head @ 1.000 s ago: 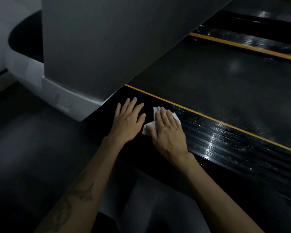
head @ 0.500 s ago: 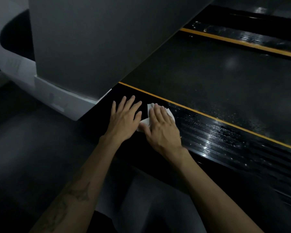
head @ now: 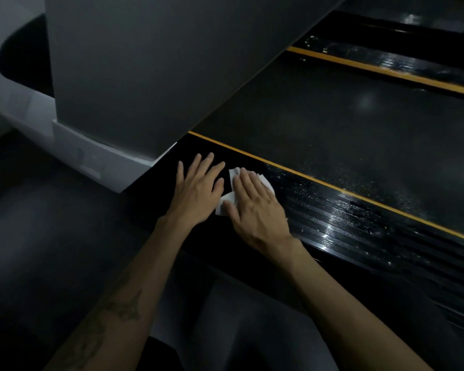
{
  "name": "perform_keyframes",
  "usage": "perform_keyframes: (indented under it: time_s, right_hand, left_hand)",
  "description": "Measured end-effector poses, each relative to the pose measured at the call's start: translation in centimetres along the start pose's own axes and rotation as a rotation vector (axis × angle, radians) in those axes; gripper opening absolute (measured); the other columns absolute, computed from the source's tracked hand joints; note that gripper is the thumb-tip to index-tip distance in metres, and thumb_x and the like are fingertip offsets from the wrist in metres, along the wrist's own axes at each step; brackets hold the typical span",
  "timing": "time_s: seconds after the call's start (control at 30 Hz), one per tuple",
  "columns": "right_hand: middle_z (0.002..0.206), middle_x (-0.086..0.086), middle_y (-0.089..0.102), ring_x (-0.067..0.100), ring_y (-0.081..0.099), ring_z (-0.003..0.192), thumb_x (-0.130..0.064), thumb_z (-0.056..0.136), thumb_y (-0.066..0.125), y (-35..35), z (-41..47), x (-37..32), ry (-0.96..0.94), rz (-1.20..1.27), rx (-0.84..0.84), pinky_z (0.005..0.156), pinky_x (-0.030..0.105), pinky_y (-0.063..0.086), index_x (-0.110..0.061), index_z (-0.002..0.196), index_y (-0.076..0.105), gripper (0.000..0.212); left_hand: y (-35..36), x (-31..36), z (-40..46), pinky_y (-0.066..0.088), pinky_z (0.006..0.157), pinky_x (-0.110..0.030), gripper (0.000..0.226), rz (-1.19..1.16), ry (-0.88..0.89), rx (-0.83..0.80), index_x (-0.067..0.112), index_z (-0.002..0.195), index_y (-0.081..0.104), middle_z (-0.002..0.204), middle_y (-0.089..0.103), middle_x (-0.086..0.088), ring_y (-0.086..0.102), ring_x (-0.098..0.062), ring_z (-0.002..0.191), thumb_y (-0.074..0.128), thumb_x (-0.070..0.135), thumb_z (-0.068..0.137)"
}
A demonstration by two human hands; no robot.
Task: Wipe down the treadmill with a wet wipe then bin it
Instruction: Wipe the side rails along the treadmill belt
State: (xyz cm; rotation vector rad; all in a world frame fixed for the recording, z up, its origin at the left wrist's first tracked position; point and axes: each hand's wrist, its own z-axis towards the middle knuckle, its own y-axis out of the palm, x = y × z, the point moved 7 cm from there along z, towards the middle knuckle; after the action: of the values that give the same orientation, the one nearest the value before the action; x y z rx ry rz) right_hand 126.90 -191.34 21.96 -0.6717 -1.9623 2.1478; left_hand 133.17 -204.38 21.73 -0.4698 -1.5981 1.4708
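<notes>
clearly, in the head view, the wet wipe [head: 235,174] lies flat on the treadmill's ribbed side rail [head: 359,226], pinned under the right hand [head: 255,207], whose fingers are straight and pressing, not curled round it. the left hand [head: 198,191] rests flat and spread just beside it, holding nothing. the wipe looks light, limp and damp; i judge it would bunch easily, so pinching a free corner suits binning. the rail is glossy and wet-streaked, edged by an orange stripe [head: 332,186] beside the dark belt [head: 346,129]. the room is dim, with a grey upright [head: 145,62] close by.

Both hands and wet wipe [head: 236,184] slid left along the side rail [head: 359,223]
</notes>
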Motion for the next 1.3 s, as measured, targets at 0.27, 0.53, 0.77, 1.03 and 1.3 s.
perform_keyframes:
  time_s: [0.27, 0.53, 0.77, 1.03, 1.3]
  right_hand:
    - [0.171, 0.007, 0.007, 0.020, 0.002, 0.159, -0.046, 0.106, 0.005, 0.4, 0.8, 2.1, 0.112, 0.001, 0.035, 0.128, 0.034, 0.002, -0.010, 0.163, 0.016, 0.068]
    - [0.168, 0.010, 0.021, 0.023, 0.015, 0.158, -0.045, 0.104, 0.005, -0.1, -1.7, 2.9, -0.019, -0.004, 0.040, 0.127, 0.043, 0.019, -0.007, 0.160, 0.028, 0.071]
    - [0.169, 0.015, 0.015, 0.027, 0.009, 0.158, -0.050, 0.095, -0.008, 0.0, 2.5, 3.2, 0.072, 0.009, 0.020, 0.129, 0.039, 0.008, -0.003, 0.161, 0.023, 0.086]
    - [0.169, 0.010, 0.017, 0.022, 0.011, 0.158, -0.047, 0.103, 0.001, -0.7, -1.1, 4.6, 0.046, -0.002, 0.046, 0.129, 0.038, 0.011, -0.007, 0.161, 0.025, 0.074]
    - [0.170, 0.011, 0.011, 0.022, 0.005, 0.159, -0.049, 0.096, -0.006, -0.8, 1.6, 2.6, -0.047, 0.022, 0.015, 0.128, 0.032, 0.000, -0.006, 0.162, 0.019, 0.083]
  left_hand:
    - [0.3, 0.4, 0.0, -0.005, 0.126, -0.054, 0.051, 0.001, -0.018, -0.014, 0.029, 0.159, 0.035, 0.171, 0.017, 0.001, 0.004, -0.021, 0.159, 0.037, 0.041, 0.109]
    - [0.1, 0.2, 0.1, -0.004, 0.127, -0.052, 0.051, -0.008, 0.007, 0.019, 0.028, 0.158, 0.038, 0.171, 0.021, 0.000, 0.006, -0.020, 0.159, 0.038, 0.041, 0.109]
    - [0.2, 0.4, 0.2, -0.005, 0.126, -0.052, 0.050, -0.001, -0.010, 0.008, 0.029, 0.158, 0.037, 0.171, 0.020, 0.001, 0.005, -0.020, 0.159, 0.038, 0.041, 0.109]
    - [0.2, 0.5, 0.5, -0.004, 0.127, -0.053, 0.050, -0.003, -0.009, 0.024, 0.027, 0.157, 0.038, 0.170, 0.022, -0.001, 0.007, -0.021, 0.159, 0.038, 0.040, 0.109]
    - [0.3, 0.9, 0.7, -0.004, 0.127, -0.052, 0.051, 0.008, -0.038, 0.005, 0.027, 0.159, 0.035, 0.171, 0.018, 0.000, 0.004, -0.020, 0.159, 0.036, 0.040, 0.110]
